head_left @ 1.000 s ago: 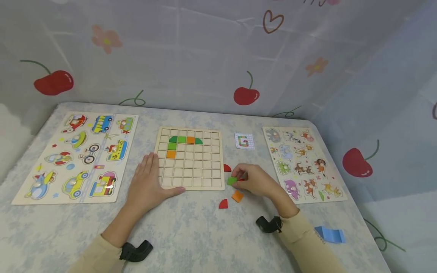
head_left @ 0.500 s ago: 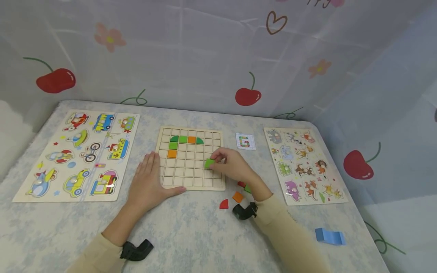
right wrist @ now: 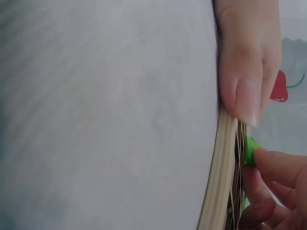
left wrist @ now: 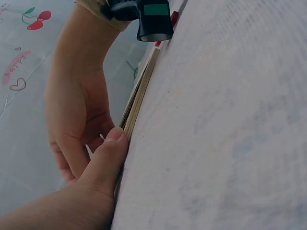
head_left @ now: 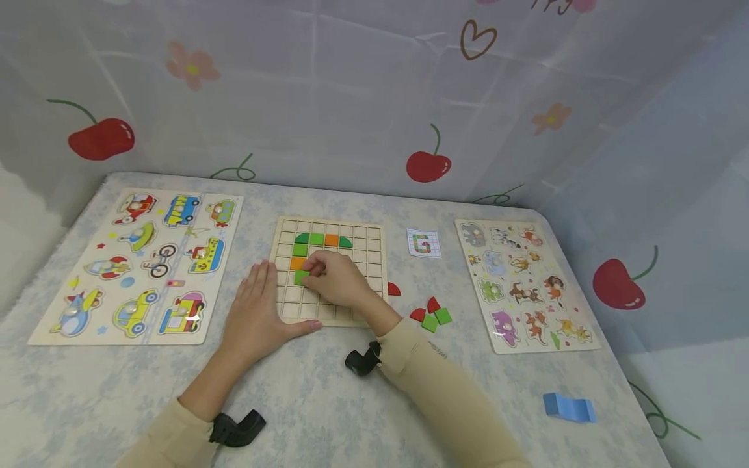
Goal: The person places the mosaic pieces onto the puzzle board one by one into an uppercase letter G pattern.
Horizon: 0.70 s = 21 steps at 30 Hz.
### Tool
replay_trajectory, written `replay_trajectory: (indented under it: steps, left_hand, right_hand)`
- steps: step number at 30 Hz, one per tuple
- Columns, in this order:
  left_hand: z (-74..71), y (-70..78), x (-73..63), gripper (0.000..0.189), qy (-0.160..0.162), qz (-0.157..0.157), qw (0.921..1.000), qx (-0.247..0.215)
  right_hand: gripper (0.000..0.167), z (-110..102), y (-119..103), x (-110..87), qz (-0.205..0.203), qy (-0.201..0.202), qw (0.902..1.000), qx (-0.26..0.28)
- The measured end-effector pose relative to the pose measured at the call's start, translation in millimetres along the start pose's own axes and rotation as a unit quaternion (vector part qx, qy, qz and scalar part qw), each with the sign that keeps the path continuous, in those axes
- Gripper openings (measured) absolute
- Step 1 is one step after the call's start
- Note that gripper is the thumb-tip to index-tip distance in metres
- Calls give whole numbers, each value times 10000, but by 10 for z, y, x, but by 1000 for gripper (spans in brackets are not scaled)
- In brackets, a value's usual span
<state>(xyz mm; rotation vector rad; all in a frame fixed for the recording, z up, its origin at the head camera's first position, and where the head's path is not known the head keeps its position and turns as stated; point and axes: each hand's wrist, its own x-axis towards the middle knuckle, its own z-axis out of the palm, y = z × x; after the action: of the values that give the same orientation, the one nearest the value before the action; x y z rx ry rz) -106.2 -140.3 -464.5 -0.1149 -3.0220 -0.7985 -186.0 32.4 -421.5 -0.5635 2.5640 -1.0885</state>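
Note:
A wooden grid board (head_left: 342,309) lies mid-table. Near its top, green quarter-round tiles flank a green and an orange square; below the left one sit a green square and an orange square tile (head_left: 298,263). My right hand (head_left: 336,278) pinches a green square tile (head_left: 301,278) between thumb and fingers at the cell just below that orange one. In the right wrist view, the green tile's edge (right wrist: 250,151) shows at the board's grid. My left hand (head_left: 254,309) rests with straight fingers along the board's left edge, its thumb at the front edge.
Right of the board lie loose tiles, among them a red quarter-round (head_left: 394,289) and a green square (head_left: 430,323). A pattern card (head_left: 424,244) is behind them. A vehicle puzzle (head_left: 140,266) flanks the left, an animal puzzle (head_left: 526,286) the right; a blue block (head_left: 569,408) sits front right.
My right hand has carried the green square tile leftward from the loose pile, across the board to its left side. My left hand stays at the board's edge.

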Motion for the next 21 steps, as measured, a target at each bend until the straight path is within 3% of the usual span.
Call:
replay_trajectory:
  steps: [14,21]
  left_hand:
    - [19,-20,2,147,20,39,9999,128]
    - [22,-8,5,146,55,63,9999,93]
  right_hand:
    - [13,134,-98,64,-26,59,9952,-976]
    - [21,98,-133,23,-217,-18,9834,-1802]
